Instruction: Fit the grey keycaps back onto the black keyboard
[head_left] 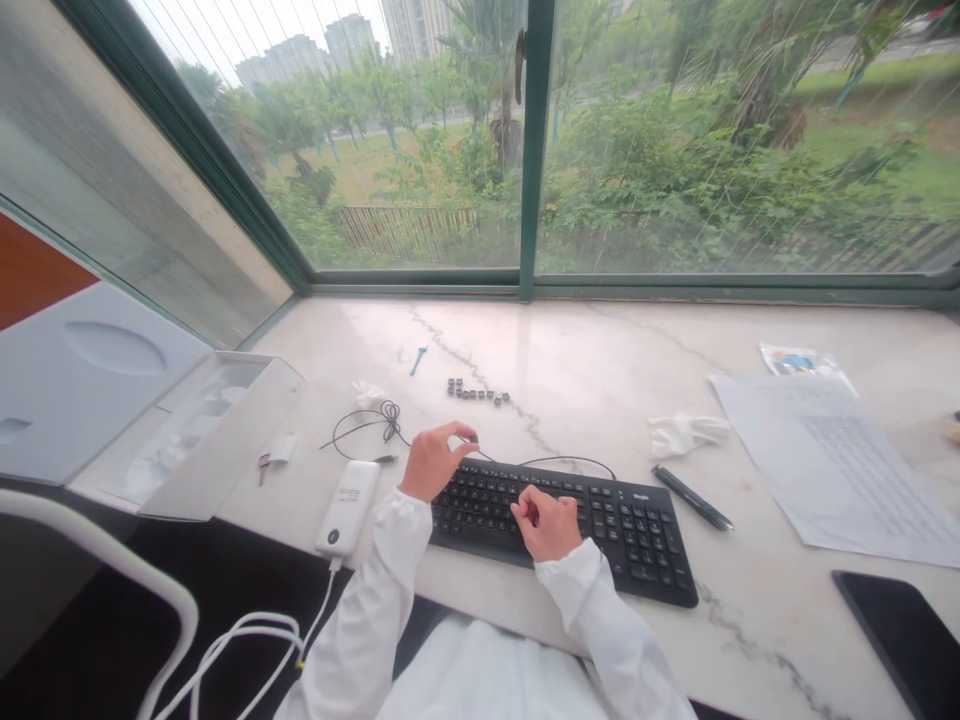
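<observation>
Keyboard (604,515): lay on the counter (600,360) beneath both hands.
Left hand (435,460): pinched a small dark piece (472,438), seemingly a keycap, above the rear left edge; a slack grip risked dropping it.
Right hand (551,522): curled narrow over the keyboard's middle; whether it held anything, impossible to tell.
Loose caps (480,394): clustered beyond the keyboard, where a brushing knuckle could have scattered them.
Cord (390,412): looped near the left hand, a likely snag for reaching fingers.
Blue tool (418,360): lay beyond the cord.
Power bank (351,508): sat beside the left sleeve (360,600), crowding that arm.
Right end: pen (693,497) just beside; paper (847,470) and phone (900,640) farther off.
</observation>
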